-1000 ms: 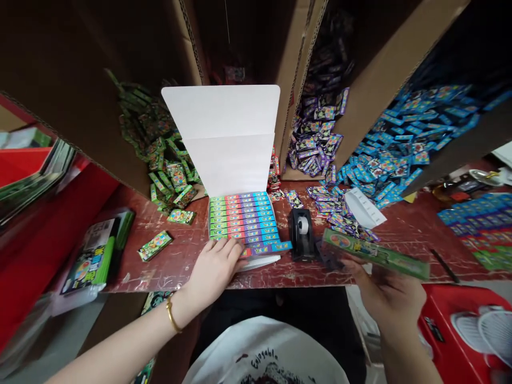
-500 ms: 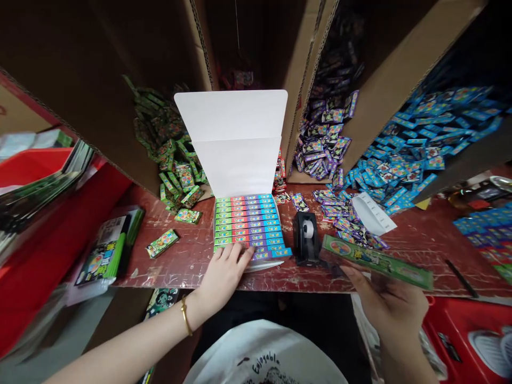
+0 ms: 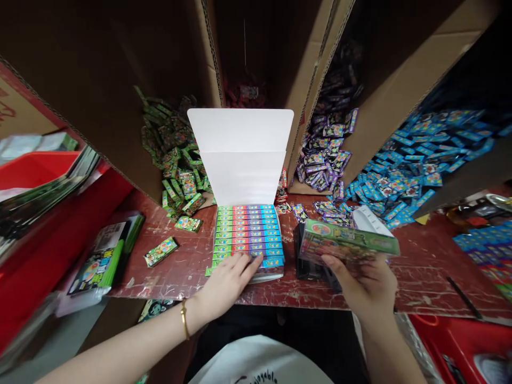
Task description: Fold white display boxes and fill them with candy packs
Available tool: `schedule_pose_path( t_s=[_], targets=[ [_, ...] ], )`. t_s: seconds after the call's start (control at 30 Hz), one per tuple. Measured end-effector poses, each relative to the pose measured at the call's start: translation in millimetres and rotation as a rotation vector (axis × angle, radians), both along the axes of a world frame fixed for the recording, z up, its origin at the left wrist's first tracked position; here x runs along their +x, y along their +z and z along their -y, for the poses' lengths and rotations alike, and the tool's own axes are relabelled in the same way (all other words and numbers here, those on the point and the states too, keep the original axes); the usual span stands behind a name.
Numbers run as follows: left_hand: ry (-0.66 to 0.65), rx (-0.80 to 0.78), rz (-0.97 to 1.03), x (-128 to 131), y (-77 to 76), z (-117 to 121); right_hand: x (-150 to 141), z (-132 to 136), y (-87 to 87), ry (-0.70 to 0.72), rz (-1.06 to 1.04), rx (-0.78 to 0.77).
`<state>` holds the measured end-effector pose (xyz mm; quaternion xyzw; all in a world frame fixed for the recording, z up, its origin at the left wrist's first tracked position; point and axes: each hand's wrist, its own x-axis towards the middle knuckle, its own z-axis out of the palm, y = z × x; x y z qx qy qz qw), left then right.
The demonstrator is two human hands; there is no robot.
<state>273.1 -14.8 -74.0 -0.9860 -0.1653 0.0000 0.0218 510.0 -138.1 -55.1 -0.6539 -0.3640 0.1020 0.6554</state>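
Observation:
An open white display box (image 3: 245, 176) stands on the table with its lid raised. Rows of small candy packets (image 3: 248, 234) in green, red, purple and blue fill it. My left hand (image 3: 231, 274) lies over the front row, fingers stretched across the packets. That row sticks out slightly past the box's left side. In my right hand (image 3: 362, 277) is a long, flat green printed pack (image 3: 348, 240), tilted, with the thumb at its near edge. It partly covers a black tape dispenser (image 3: 301, 261) to the right of the box.
Tall cardboard bins hold loose green packets (image 3: 186, 176), purple packets (image 3: 320, 154) and blue packets (image 3: 404, 170). A single green packet (image 3: 160, 252) lies on the red table (image 3: 172, 285). Stacked black-green sleeves (image 3: 100, 256) are at left. A dark thin stick (image 3: 464, 297) lies at right.
My right hand has moved left with the green pack, now in front of the tape dispenser. The front row of packets has shifted left under my left hand. The view has tilted slightly upward.

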Motion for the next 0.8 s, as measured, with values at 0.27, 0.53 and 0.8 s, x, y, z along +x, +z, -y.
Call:
schedule_pose_path(
  t_s=[0.27, 0.53, 0.8],
  targets=[
    [-0.062, -0.042, 0.048, -10, -21.5, 0, 0, 8, -1.3, -0.015, 0.003, -0.017],
    [0.157, -0.149, 0.134, -16, 0.0, -33, 5, -10, -15.6, -0.026, -0.225, 0.045],
    [0.169, -0.153, 0.059, -5, 1.0, -43, -8, -29, -19.4, 0.1, -0.33, 0.006]
  ],
)
